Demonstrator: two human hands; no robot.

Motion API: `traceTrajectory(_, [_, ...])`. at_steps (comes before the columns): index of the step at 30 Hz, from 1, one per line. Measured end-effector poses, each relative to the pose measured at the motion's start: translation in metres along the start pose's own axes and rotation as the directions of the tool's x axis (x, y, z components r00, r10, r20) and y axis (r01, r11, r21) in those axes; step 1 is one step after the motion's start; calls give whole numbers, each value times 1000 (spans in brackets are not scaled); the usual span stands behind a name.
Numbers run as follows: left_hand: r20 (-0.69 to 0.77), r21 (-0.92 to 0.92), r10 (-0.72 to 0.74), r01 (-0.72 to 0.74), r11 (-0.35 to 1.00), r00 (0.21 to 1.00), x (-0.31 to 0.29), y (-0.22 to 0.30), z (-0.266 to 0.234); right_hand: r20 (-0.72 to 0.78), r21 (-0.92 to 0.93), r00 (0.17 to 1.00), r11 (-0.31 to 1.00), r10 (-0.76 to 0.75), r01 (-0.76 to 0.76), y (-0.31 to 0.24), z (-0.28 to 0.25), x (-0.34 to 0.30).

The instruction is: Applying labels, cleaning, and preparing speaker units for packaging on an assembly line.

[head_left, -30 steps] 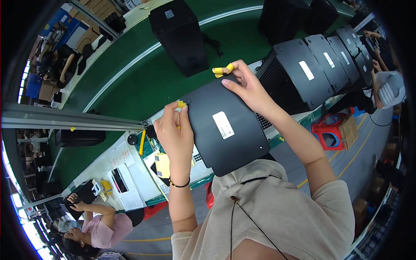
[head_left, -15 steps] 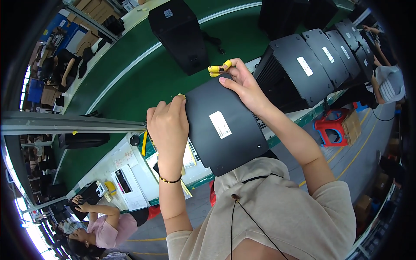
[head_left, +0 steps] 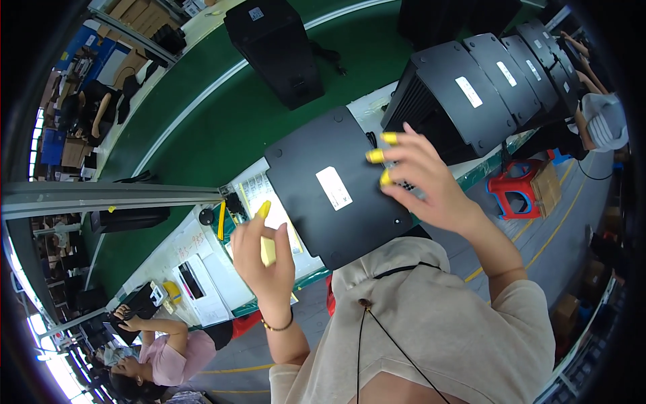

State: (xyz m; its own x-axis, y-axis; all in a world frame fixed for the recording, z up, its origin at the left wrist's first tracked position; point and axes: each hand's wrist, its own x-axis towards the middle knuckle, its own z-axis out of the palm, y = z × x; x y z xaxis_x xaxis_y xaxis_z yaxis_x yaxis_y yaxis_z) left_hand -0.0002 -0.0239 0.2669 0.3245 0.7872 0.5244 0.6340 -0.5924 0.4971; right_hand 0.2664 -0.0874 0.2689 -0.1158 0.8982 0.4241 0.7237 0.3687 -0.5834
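A black box-shaped case (head_left: 350, 195) with small round feet and a white label (head_left: 334, 188) on its upper face sits on the workbench right in front of me. My left hand (head_left: 266, 262) is just off its left edge, thumb and forefinger apart. Between those fingers a pale yellow patch shows; whether it lies on the bench or on a finger I cannot tell. Over the case's right edge hovers my right hand (head_left: 431, 185), fingers spread and holding nothing. Yellow covers sit on several fingertips of both hands.
Similar black cases (head_left: 471, 94) stand in a row at the right. Another black case (head_left: 272, 54) is on the green conveyor (head_left: 202, 128). A grey metal post (head_left: 114, 198) crosses at left. A co-worker (head_left: 178, 353) works at lower left; a red stool (head_left: 515, 192) stands right.
Both hands have let go of the case's far corners and drawn back toward me, the right hand also outward. The case now sits lower and flat on the bench.
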Motion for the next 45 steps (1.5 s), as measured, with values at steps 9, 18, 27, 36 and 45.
traceTrajectory(9, [100, -325, -104, 131, 937, 990, -46, 29, -16, 175, -95, 984, 995, 39, -23, -23, -14, -31])
traceTrajectory(18, [265, -197, 1, 53, 979, 964, -54, 34, -18, 26, -222, 995, 970, -95, 99, -16, 0, -52])
traceTrajectory(27, [185, -134, 82, -57, 989, 979, -47, 36, -4, 4, -129, 994, 986, -107, 107, -9, 10, -59])
traceTrajectory(36, [178, 104, 253, -274, 956, 951, -41, 39, -2, 5, -127, 992, 984, -126, 126, -7, 9, -56])
traceTrajectory(45, [116, 95, 369, -380, 920, 922, -66, 27, -1, 28, 77, 1000, 997, -14, 11, 0, 12, -57])
